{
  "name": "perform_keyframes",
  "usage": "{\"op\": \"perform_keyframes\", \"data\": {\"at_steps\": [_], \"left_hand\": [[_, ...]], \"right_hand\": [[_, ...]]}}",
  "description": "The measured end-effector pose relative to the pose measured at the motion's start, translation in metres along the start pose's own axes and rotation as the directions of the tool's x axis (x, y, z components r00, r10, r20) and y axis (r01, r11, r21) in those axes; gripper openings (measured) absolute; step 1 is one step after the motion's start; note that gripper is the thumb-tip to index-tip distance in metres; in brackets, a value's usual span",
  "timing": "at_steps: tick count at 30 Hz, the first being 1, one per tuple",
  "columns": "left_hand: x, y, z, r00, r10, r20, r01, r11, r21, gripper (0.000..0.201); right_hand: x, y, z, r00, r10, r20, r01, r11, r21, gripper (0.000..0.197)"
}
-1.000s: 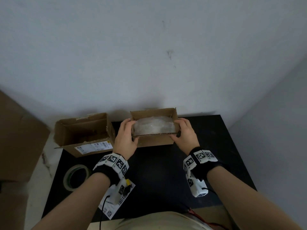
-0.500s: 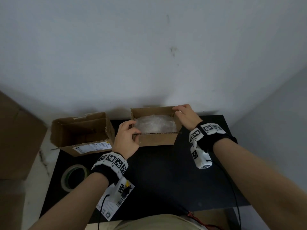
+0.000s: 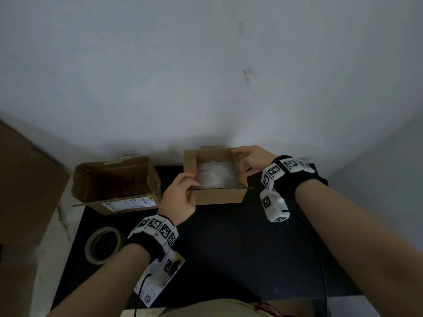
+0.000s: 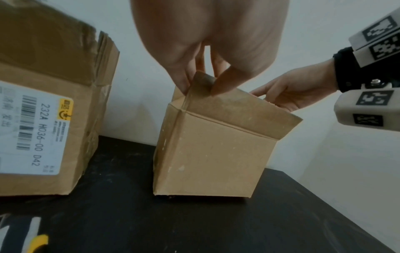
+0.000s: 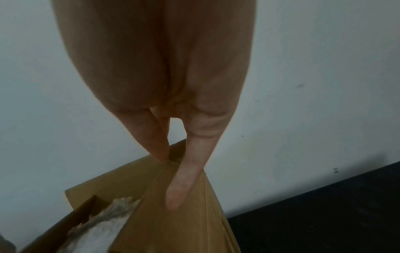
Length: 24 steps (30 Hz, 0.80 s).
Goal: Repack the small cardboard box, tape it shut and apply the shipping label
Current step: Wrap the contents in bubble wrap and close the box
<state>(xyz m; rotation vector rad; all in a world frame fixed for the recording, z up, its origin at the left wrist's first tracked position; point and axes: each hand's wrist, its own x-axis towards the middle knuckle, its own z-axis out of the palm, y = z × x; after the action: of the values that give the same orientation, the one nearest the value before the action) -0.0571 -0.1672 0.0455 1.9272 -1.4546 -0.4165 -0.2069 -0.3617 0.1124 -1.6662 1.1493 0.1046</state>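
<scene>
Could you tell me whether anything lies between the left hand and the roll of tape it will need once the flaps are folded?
Nothing visible does. The roll of tape lies flat on the black table, near the left hand, with only bare tabletop between. That hand pinches a flap of the small box.

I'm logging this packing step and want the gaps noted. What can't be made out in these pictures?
- Contents of the small cardboard box: head view shows only white wrapping; the item is hidden.
- Shipping label: head view, partly covered by the left wrist; print too small.
- Right hand: fingertips hidden behind the flap.
- Larger open box: left wrist view, cut off by the edge.
</scene>
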Motion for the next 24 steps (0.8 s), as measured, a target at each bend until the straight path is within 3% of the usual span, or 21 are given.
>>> {"op": "perform_keyframes", "data": {"at_steps": [3,7,10,12,15,19,24], "left_hand": [[0.004,0.002,-0.001,0.999,-0.047,0.02,0.048,0.997,-0.063,0.034],[0.013,0.002,0.0,0.99,-0.135,0.032,0.138,0.987,-0.082,0.037],[0.021,0.001,0.002,0.978,-0.208,0.023,0.209,0.976,-0.067,0.039],[0.026,0.0,0.004,0.97,-0.244,0.003,0.243,0.969,-0.049,0.04],[0.033,-0.001,0.004,0.961,-0.27,-0.058,0.272,0.962,0.018,0.04],[0.039,-0.006,0.002,0.936,-0.338,-0.097,0.343,0.939,0.038,0.051],[0.043,-0.007,0.002,0.934,-0.357,-0.003,0.356,0.929,0.106,0.077]], "right_hand": [[0.004,0.007,0.003,1.0,0.009,0.014,-0.008,0.997,-0.077,0.061],[0.004,0.013,0.006,0.999,0.052,-0.009,-0.051,0.997,0.057,0.043],[0.003,0.017,-0.001,0.991,0.112,0.078,-0.126,0.972,0.198,0.061],[0.003,0.021,-0.006,0.988,0.108,0.111,-0.121,0.986,0.113,0.079],[0.007,0.029,-0.007,0.998,0.02,0.057,-0.01,0.986,-0.167,0.087],[0.011,0.037,0.001,0.997,-0.074,-0.027,0.067,0.98,-0.187,0.095],[0.006,0.048,0.016,0.957,-0.234,-0.17,0.176,0.937,-0.302,0.102]]}}
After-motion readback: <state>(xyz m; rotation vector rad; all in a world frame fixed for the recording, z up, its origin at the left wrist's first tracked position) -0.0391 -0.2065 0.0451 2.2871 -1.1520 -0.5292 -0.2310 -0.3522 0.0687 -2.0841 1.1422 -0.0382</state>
